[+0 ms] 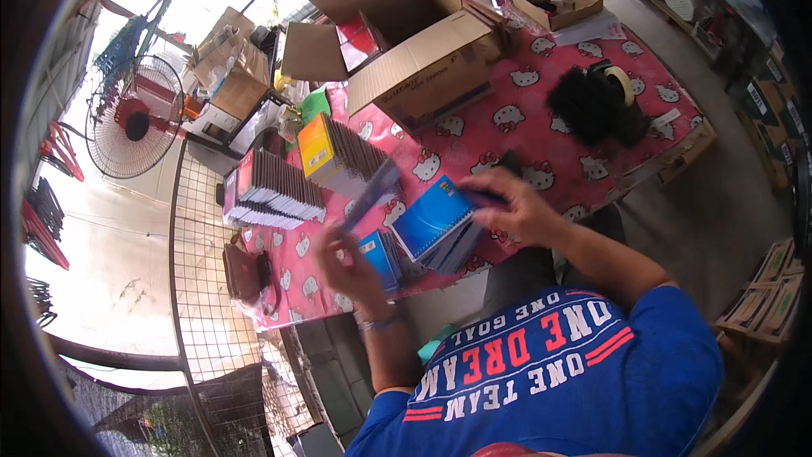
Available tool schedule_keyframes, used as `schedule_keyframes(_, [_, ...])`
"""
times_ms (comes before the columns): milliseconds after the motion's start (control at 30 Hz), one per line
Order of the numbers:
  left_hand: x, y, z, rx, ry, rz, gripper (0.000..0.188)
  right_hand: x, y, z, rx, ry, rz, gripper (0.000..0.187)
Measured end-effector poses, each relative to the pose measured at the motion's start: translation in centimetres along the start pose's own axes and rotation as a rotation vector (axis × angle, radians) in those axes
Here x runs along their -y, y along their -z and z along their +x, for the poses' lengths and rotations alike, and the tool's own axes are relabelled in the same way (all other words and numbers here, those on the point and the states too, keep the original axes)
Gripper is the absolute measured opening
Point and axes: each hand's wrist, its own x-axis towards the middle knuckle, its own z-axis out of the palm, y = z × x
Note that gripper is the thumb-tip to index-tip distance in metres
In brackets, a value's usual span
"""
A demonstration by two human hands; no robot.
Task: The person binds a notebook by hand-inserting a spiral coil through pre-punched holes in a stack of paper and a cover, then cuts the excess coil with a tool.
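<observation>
My left hand [348,269] is closed on a thin notebook [372,196], turned nearly edge-on and smeared by motion. My right hand [518,210] is at the right edge of a stack of blue spiral notebooks [433,217], its fingers closed round something dark that I cannot make out. Beneath my left hand, partly covered, lies a second pile of blue notebooks [378,259]. Farther off stand a tall stack with a yellow notebook [320,152] on top and a stack with red covers [254,179].
A pink patterned cloth covers the table [524,97]. At its back stands an open cardboard box [440,76], with a shallow carton [562,2] beyond. A black fuzzy bundle [588,106] and a tape roll [622,85] lie at right. A brown pouch [243,271] and a fan [135,125] are at left.
</observation>
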Motion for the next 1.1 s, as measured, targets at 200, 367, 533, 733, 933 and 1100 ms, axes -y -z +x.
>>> schedule_keyframes(200, [5.5, 4.3, 5.3, 0.582, 0.140, 0.291, 0.019, -13.5, 4.2, -7.8, 0.086, -0.275, -0.807, 0.054])
schedule_keyframes(367, [16.3, -2.0, -0.3, 1.065, 0.280, 0.581, 0.021, -14.7, 5.3, -3.8, -0.053, -0.254, -0.843, 0.040])
schedule_keyframes(533, [18.2, -2.9, -3.7, 0.742, 0.004, 0.365, 0.022, -16.6, 16.9, 4.0, -0.580, -0.185, -1.295, 0.026])
schedule_keyframes(733, [5.4, -4.0, -0.1, 0.583, 0.000, 0.151, 0.023, -19.1, 23.2, 2.3, -0.352, -0.369, -1.722, 0.013])
schedule_keyframes(933, [-5.9, -4.4, -2.9, 0.904, -0.429, 0.153, 0.023, -17.4, 21.8, 5.3, -0.351, -0.393, -1.624, 0.015])
schedule_keyframes(1100, [-5.9, -4.1, -2.6, 0.994, -0.453, 0.173, 0.030, -16.7, 23.5, 5.3, -0.476, -0.176, -1.528, 0.019])
